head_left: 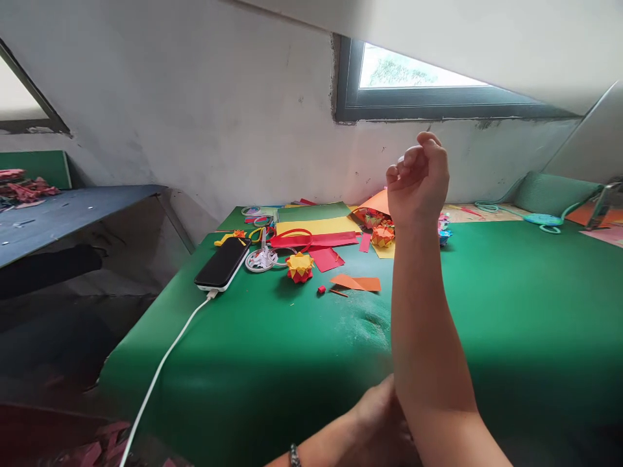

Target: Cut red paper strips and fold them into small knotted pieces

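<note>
Thin tip (429, 129) showing above the curled fingers of the raised right hand (418, 174), at one o'clock from where the person sits; those fingers look closed around it, though most of it is hidden. Nearest the body, the left hand (376, 410) is low behind the right forearm (422, 311), a dark bracelet (294, 455) on its wrist; its fingertips are hidden, so I can't tell if it grips anything.

On the green tabletop (516, 285), a white cable (168, 353) runs up from ten o'clock to a phone (222, 263) at eleven. Toward twelve are a small red roll (321, 290), an orange stick (339, 293) and a folded orange strip (360, 283). Just beyond, at twelve, sits a paper ball (300, 266), yellow above and red below. Yellow (311, 226), red (325, 239) and green sheets (316, 211) overlap farther back. Past the right forearm, between one and two, a green cushion (555, 193) is near the wall (233, 117). A window (413, 94) opens high up at one o'clock.
</note>
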Tool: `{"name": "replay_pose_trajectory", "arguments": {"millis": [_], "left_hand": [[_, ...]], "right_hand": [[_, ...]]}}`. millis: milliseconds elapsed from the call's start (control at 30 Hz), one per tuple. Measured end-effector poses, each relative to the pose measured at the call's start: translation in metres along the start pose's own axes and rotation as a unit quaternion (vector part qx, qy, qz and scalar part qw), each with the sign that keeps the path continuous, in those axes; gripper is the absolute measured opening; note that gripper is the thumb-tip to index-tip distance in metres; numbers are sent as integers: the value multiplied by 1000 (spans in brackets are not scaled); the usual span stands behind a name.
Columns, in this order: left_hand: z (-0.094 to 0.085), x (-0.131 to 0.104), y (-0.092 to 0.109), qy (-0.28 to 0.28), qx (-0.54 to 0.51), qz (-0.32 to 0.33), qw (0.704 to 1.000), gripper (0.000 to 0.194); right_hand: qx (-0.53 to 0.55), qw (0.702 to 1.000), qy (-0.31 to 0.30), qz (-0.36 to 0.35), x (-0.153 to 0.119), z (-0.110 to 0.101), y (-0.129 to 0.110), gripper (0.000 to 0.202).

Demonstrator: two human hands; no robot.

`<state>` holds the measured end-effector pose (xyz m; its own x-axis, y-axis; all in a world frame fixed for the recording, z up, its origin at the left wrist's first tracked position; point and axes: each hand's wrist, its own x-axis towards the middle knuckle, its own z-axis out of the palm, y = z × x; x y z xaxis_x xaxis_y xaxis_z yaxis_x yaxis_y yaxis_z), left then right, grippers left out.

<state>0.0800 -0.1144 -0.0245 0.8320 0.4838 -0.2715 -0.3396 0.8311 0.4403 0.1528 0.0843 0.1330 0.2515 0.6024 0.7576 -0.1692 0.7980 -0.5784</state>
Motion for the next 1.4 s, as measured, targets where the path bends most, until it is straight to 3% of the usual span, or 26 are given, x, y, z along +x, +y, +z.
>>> {"name": "replay_pose_trajectory", "arguments": {"millis": [133, 200, 267, 300, 433, 533, 633, 700, 767, 833, 900, 933, 1000, 1100, 1200, 1300, 1400], "left_hand": [[11, 5, -2, 13, -108, -16, 994, 41], [0, 2, 1, -3, -67, -42, 997, 38], [-16, -9, 9, -60, -6, -75, 995, 37], [-22, -18, 16, -89, 9, -59, 994, 38], [-28, -63, 62, -122, 0, 161, 979, 39], [-16, -97, 104, -56, 33, 296, 953, 38], [-9, -127, 144, 21, 33, 482, 875, 31], [-12, -140, 169, 73, 83, 589, 801, 27], [-22, -145, 192, 163, 202, 648, 716, 26], [-35, -139, 211, 296, 409, 616, 604, 27], [-51, -124, 224, 351, 502, 542, 575, 12], [-59, -115, 228, 420, 670, 373, 485, 11], [-74, -96, 231, 434, 739, 269, 439, 8], [-91, -73, 230, 427, 790, 182, 401, 18], [-100, -60, 233, 416, 819, 132, 372, 14], [-103, -57, 239, 418, 829, 121, 352, 13], [-103, -60, 243, 433, 819, 163, 340, 9]], "right_hand": [[12, 1000, 1, 8, -3, 5, 3, 15], [30, 999, 11, 22, -4, 8, 1, 12], [37, 999, 17, 35, -5, 8, -1, 12], [33, 999, 16, 41, -6, 8, -1, 11], [-15, 997, -11, 79, -16, -1, 11, 11], [-88, 977, -25, 191, -36, -14, 31, 15], [-158, 950, -29, 266, -63, -32, 51, 20], [-188, 939, -37, 286, -80, -46, 62, 22], [-221, 929, -43, 294, -93, -58, 70, 22], [-247, 922, -56, 291, -99, -65, 77, 21], [-269, 919, -76, 280, -100, -67, 81, 20], [-278, 917, -89, 272, -100, -66, 83, 19], [-297, 913, -116, 255, -99, -64, 85, 16], [-319, 906, -149, 233, -100, -62, 86, 14], [-339, 900, -164, 218, -100, -64, 84, 14], [-354, 896, -174, 205, -99, -64, 82, 14], [-358, 893, -192, 193, -98, -61, 80, 14]]}}
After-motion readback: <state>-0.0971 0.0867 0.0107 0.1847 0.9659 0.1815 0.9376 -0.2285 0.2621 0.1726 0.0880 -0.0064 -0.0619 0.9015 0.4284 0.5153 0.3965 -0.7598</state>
